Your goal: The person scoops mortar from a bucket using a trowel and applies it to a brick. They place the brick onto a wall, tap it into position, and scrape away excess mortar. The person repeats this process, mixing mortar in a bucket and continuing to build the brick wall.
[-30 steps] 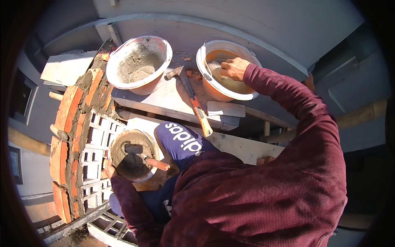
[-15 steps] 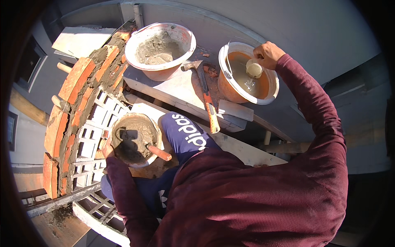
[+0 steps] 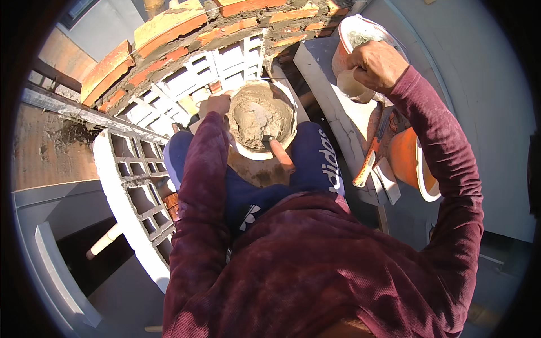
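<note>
A bucket of wet grey mortar [image 3: 260, 115] stands between my knees, with the orange handle of a trowel [image 3: 282, 156] leaning out over its near rim; the blade is mostly hidden in the mortar. My left hand [image 3: 217, 104] is closed at the left rim of this bucket. Up and to the right, my right hand [image 3: 378, 63] grips a small pale cup [image 3: 355, 87]. The cup hangs in front of a white-rimmed bucket [image 3: 341, 53], which is partly covered by the hand. An orange bucket [image 3: 407, 158] is partly hidden behind my right sleeve.
A brick wall with mortar joints [image 3: 169, 35] curves across the far side, white hollow blocks [image 3: 231, 59] below it. A hammer [image 3: 372, 152] lies on the ledge [image 3: 332, 90] to the right. Another hollow block [image 3: 135, 186] stands by my left arm.
The view has swung to the left. My right hand has brought the cup out from over the water in the orange bucket, toward the mortar bucket. My left hand stays at the mortar bucket's rim.
</note>
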The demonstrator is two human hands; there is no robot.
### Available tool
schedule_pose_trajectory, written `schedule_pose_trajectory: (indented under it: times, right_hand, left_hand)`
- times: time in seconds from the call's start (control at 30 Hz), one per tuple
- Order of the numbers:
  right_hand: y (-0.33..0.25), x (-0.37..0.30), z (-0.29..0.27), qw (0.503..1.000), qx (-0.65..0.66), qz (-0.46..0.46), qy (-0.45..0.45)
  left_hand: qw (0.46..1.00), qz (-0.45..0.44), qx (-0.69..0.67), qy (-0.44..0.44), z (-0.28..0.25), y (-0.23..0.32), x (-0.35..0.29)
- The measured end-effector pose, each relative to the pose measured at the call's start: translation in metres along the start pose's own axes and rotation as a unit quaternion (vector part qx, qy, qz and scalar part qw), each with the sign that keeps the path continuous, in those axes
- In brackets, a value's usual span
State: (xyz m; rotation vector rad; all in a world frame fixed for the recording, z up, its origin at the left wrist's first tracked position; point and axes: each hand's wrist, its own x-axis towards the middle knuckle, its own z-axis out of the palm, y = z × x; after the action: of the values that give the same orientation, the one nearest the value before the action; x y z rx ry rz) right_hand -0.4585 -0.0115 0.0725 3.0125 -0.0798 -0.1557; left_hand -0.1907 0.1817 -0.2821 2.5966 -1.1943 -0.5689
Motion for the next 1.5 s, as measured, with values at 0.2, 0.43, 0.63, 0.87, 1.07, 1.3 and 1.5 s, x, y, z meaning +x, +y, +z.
schedule_pose_trajectory:
  times: [0.2, 0.43, 0.63, 0.87, 1.07, 1.3, 1.5]
  right_hand:
    - [-0.065, 0.096, 0.076, 0.988, -0.116, -0.067, -0.078]
    - [-0.108, 0.135, 0.107, 0.983, -0.1, -0.139, -0.065]
    - [-0.083, 0.12, 0.091, 0.995, -0.055, -0.05, -0.069]
    - [-0.007, -0.018, 0.0, 0.972, 0.125, 0.098, 0.176]
    - [0.027, -0.182, -0.05, 0.921, -0.016, 0.376, 0.103]
    - [0.073, -0.274, 0.051, 0.835, -0.081, 0.536, -0.093]
    - [0.012, -0.204, 0.05, 0.873, 0.127, 0.43, 0.191]
  left_hand:
    - [0.974, 0.03, 0.196, 0.108, 0.004, 0.006, -0.005]
    - [0.989, -0.011, -0.034, 0.146, 0.043, -0.058, 0.027]
    - [0.987, 0.033, 0.154, 0.041, 0.011, -0.02, 0.007]
    - [0.914, -0.047, -0.396, 0.071, 0.024, -0.062, 0.013]
    - [0.845, -0.066, -0.529, 0.026, 0.021, -0.091, 0.027]
    - [0.862, -0.072, -0.501, 0.017, 0.012, -0.022, 0.008]
    - [0.836, -0.12, -0.532, 0.064, 0.003, -0.026, -0.002]
